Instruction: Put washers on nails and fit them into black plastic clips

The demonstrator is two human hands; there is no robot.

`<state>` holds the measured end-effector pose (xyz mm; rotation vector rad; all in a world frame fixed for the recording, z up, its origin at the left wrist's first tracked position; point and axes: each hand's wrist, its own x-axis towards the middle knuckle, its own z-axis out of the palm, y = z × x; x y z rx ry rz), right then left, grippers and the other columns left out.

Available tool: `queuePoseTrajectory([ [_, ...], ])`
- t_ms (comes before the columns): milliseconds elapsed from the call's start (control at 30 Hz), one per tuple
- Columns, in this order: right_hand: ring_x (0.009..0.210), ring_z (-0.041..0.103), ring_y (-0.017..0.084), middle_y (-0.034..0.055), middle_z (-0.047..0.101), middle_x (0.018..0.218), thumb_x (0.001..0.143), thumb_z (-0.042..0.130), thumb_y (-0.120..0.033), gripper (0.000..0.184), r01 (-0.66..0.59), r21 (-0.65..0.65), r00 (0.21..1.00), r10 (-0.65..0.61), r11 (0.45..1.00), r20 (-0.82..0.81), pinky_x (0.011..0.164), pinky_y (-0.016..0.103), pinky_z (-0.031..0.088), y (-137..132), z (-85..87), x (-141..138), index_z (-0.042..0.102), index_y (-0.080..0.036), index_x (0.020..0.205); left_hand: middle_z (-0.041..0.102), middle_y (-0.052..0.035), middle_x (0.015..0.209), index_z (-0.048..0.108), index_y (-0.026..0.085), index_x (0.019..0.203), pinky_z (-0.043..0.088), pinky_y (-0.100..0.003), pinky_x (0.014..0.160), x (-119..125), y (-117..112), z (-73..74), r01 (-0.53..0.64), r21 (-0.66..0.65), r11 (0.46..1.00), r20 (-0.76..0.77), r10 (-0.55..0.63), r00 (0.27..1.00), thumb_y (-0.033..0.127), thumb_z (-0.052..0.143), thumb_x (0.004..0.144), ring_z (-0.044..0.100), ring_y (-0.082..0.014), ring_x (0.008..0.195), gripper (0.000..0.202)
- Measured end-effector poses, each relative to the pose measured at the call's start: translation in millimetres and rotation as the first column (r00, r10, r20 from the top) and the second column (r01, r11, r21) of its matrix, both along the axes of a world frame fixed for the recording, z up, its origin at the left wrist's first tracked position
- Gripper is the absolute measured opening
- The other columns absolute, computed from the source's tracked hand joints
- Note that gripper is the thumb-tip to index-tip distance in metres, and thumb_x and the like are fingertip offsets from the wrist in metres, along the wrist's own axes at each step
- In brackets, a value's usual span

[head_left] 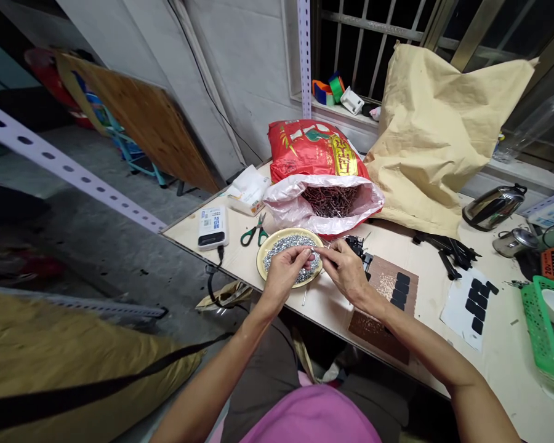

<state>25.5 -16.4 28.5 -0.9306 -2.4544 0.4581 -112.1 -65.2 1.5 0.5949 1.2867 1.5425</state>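
Observation:
My left hand [285,271] is closed in a pinch over a yellow bowl [261,261] heaped with small shiny metal pieces [281,245]. Opposite it, my right hand [347,271] pinches too, its fingertips nearly meeting the left ones above the bowl's right side. Whatever is between the fingers is too small to make out. Behind the bowl, an open red sack [300,151] with a white lining spills into view long dark screws [330,202]. A black device [356,247], partly hidden, stands just beyond my right hand.
Green-handled scissors [253,234] and a white box-like device [213,227] lie left of the bowl. To the right are a brown board [406,283] with black pads, a white sheet [459,320], and a green basket [535,320]. A large paper sack [434,135] stands behind.

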Motion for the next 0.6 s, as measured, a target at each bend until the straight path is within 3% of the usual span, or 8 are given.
queuePoseTrajectory([
  [167, 0.069, 0.053, 0.011, 0.0025, 0.054, 0.085, 0.089, 0.051, -0.016, 0.032, 0.017, 0.055, 0.995, -0.023, 0.998, 0.102, 0.056, 0.02, 0.04, -1.9, 4.9, 3.7, 0.067, -0.027, 0.114, 0.064, -0.0012, 0.063, 0.07, 0.012, 0.074, 0.047, -0.023, 0.056, 0.8, 0.5, 1.4, 0.041, 0.006, 0.999, 0.199, -0.041, 0.979, 0.043, 0.082, 0.051, 0.053, -0.0088, 0.054, 0.04],
  [300, 0.067, 0.052, 0.01, 0.0027, 0.054, 0.087, 0.09, 0.05, -0.02, 0.03, 0.049, 0.083, 0.983, -0.063, 0.995, 0.175, 0.052, 0.019, 0.037, -3.7, 7.8, 6.3, 0.067, -0.028, 0.114, 0.064, -0.0008, 0.061, 0.07, 0.011, 0.073, 0.047, -0.021, 0.055, 1.9, 1.5, 2.4, 0.039, 0.016, 0.999, 0.246, -0.042, 0.968, 0.038, 0.085, 0.049, 0.054, -0.0079, 0.053, 0.039],
  [600, 0.071, 0.052, 0.011, 0.0024, 0.053, 0.088, 0.091, 0.049, -0.019, 0.035, 0.063, -0.008, 0.986, -0.061, 0.998, 0.158, 0.054, 0.019, 0.038, -6.0, 14.4, 14.0, 0.063, -0.031, 0.12, 0.062, -0.0005, 0.059, 0.065, 0.01, 0.068, 0.049, -0.02, 0.056, 6.8, 7.5, 4.2, 0.116, -0.002, 0.993, 0.48, -0.101, 0.871, 0.025, 0.087, 0.05, 0.056, -0.0081, 0.055, 0.032],
])
